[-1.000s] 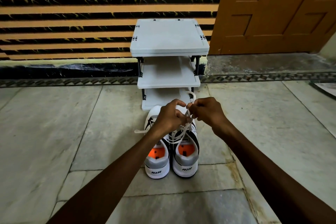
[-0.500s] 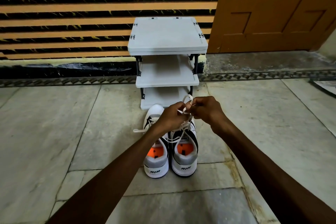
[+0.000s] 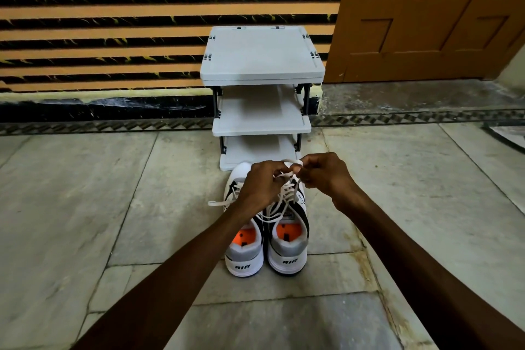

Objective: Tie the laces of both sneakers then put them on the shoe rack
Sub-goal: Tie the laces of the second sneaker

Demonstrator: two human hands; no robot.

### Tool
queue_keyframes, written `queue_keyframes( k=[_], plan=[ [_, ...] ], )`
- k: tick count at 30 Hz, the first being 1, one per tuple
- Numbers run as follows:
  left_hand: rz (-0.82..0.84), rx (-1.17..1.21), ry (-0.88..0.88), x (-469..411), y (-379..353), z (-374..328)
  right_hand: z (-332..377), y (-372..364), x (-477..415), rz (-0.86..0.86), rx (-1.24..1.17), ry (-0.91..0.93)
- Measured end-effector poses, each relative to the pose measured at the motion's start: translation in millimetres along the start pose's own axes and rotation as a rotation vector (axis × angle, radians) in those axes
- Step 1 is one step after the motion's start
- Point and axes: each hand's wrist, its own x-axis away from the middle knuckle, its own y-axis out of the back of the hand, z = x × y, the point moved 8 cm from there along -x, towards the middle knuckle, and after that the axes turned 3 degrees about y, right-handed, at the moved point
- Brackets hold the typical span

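Observation:
Two white, grey and black sneakers with orange insoles stand side by side on the stone floor, heels toward me: the left sneaker (image 3: 243, 256) and the right sneaker (image 3: 288, 253). Above the right sneaker, my left hand (image 3: 260, 185) and my right hand (image 3: 324, 175) both pinch its white lace (image 3: 287, 193), with a small loop held up between the fingertips. A loose lace end of the left sneaker (image 3: 217, 203) trails to the left. The grey three-shelf shoe rack (image 3: 261, 77) stands just beyond the toes, against the wall.
A striped orange and black wall runs behind the rack. A brown wooden door (image 3: 426, 14) stands at the right. A dark patterned border strip (image 3: 99, 125) crosses the floor at the rack's base.
Both hands stay above the right sneaker and keep working its lace; the loop now sits between the fingertips. The camera has shifted a little.

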Motion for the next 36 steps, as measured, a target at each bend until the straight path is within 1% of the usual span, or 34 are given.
queue_keyframes(
  k=[5, 10, 15, 16, 19, 20, 21, 22, 24, 25, 26, 27, 30, 33, 35, 36],
  plan=[
    [-0.043, -0.058, -0.061, 5, 10, -2, -3, -2, 1, 0.033, -0.082, -0.02],
    [-0.046, -0.025, -0.003, 3, 18, 1, -8, -4, -4, 0.017, -0.137, -0.071],
    [0.089, -0.037, 0.024, 1, 17, -2, -14, -5, -5, 0.006, -0.217, -0.122],
    [0.12, 0.003, 0.037, 2, 18, -4, -15, -4, -5, -0.004, -0.227, -0.13],
    [0.231, 0.221, 0.131, 5, 17, 0, -22, 3, -3, -0.05, -0.249, -0.156],
    [0.244, 0.234, 0.157, 6, 19, 3, -26, 6, -3, -0.077, -0.223, -0.163],
    [0.25, 0.181, 0.181, 7, 23, 8, -31, 11, -3, -0.115, -0.181, -0.169],
    [0.255, 0.051, 0.204, 7, 26, 15, -39, 17, -4, -0.168, -0.111, -0.173],
    [0.245, -0.431, 0.262, 9, 36, 30, -54, 30, -6, -0.253, 0.137, -0.168],
    [0.233, -0.66, 0.294, 12, 42, 36, -64, 35, -7, -0.269, 0.279, -0.184],
    [0.23, -0.811, 0.315, 14, 44, 39, -74, 38, -7, -0.267, 0.4, -0.22],
    [0.234, -0.892, 0.331, 16, 44, 42, -88, 40, -8, -0.233, 0.486, -0.275],
    [0.207, -0.992, 0.337, 13, 39, 44, -108, 36, -4, -0.053, 0.672, -0.387],
    [0.178, -1.062, 0.278, 13, 31, 35, -105, 28, 6, 0.092, 0.822, -0.416],
    [0.133, -1.018, 0.181, 8, 25, 26, -97, 22, 4, 0.084, 0.841, -0.368],
    [0.141, -0.945, 0.124, 5, 19, 23, -88, 19, 2, 0.043, 0.843, -0.309]
  ],
)
